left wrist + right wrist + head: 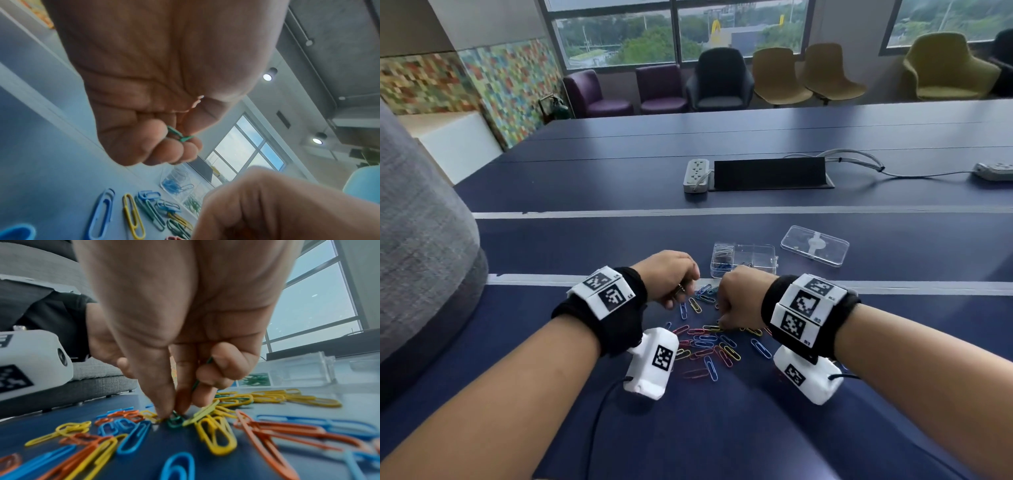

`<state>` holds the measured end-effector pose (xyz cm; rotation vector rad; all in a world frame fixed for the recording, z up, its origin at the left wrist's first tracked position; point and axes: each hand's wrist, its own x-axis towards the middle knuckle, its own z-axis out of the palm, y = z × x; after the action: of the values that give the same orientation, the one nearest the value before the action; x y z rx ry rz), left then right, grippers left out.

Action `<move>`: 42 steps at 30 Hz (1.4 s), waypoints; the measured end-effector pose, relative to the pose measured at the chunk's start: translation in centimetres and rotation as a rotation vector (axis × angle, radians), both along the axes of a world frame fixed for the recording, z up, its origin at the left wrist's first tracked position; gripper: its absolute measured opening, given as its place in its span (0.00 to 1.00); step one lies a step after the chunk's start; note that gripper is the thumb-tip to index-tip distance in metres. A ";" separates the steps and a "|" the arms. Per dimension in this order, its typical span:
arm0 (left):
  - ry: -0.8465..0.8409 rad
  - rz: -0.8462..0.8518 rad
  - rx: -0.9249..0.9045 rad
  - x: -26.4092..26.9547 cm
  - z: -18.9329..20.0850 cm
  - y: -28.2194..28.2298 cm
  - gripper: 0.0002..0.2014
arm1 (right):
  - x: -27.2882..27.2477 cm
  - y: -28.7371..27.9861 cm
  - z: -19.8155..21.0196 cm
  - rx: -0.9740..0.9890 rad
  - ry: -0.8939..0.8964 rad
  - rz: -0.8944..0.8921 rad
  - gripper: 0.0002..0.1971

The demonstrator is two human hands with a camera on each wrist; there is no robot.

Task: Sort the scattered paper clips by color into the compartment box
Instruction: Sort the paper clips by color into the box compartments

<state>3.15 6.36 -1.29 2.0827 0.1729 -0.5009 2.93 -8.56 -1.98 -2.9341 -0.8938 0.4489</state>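
Bare tabletop (722, 428) lies open on the near side of the scattered paper clips (709, 346), while on the far side the compartment box (746, 262) and its detached lid (815, 245) stand in the way, with a power strip (695, 175) and black cable hatch (770, 173) well beyond.

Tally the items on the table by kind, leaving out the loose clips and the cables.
Clear compartment box: 1
Clear lid: 1
Power strips: 2
Black cable hatch: 1
Total: 5
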 end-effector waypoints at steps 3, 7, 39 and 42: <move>0.080 0.024 0.001 -0.3 -0.1 1.0 0.12 | 0.0 0.2 0.0 0.006 0.029 -0.012 0.15; 0.012 -0.112 0.315 -0.8 -0.8 2.0 0.08 | 0.2 0.2 0.2 0.005 0.044 0.005 0.13; -0.247 -0.225 0.618 0.2 -0.7 -1.4 0.14 | 0.1 0.0 0.4 0.015 -0.018 -0.067 0.15; -0.172 -0.140 0.474 0.1 -0.5 -1.5 0.19 | 1.7 -1.5 1.0 0.355 0.342 -0.362 0.11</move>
<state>3.26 4.86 -1.78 2.6032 0.0454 -0.3858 4.63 -10.02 -1.01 -2.5080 -0.3468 0.6594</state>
